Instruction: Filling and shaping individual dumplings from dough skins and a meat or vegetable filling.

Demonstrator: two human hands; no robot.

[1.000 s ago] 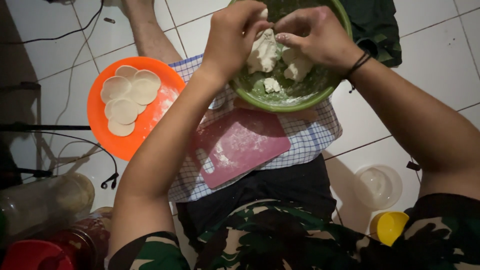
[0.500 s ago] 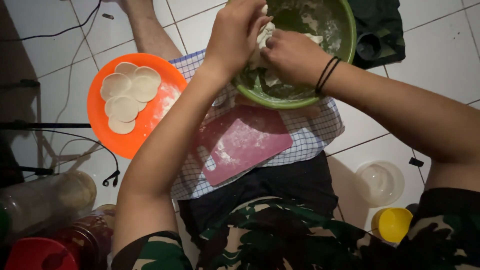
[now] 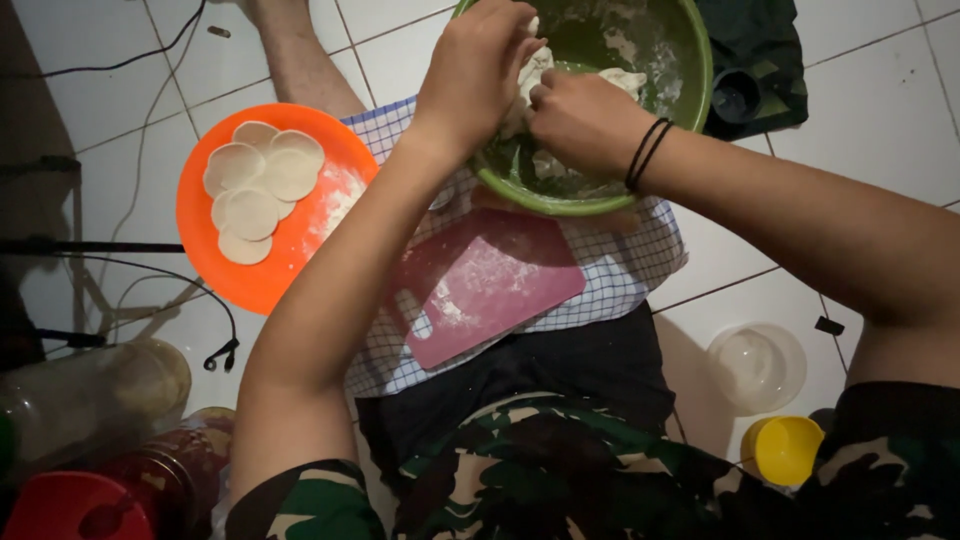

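Red plastic lid and a clear jar lie at 8 o'clock in the head view, dim and partly cut off by the frame edge. Black cables cross the white floor tiles at 9 o'clock. An orange plate at 10 o'clock carries several flat white dough discs and a dusting of flour. A blue-checked cloth at centre bears a pink cutting board; the left forearm crosses over the board's near-left corner and hides part of the cloth. The left hand and the right hand meet at 12 o'clock inside a green bowl, both closed around a lump of white dough, fingers pinching it; the hands cover most of the lump. A black band circles the right wrist. A dark cloth lies at 1 o'clock just beside the bowl. A clear round container and a yellow cup stand at 4 o'clock.

Compared with half a second earlier, the right hand sits slightly further into the bowl, while the plate, board and cups lie as before.
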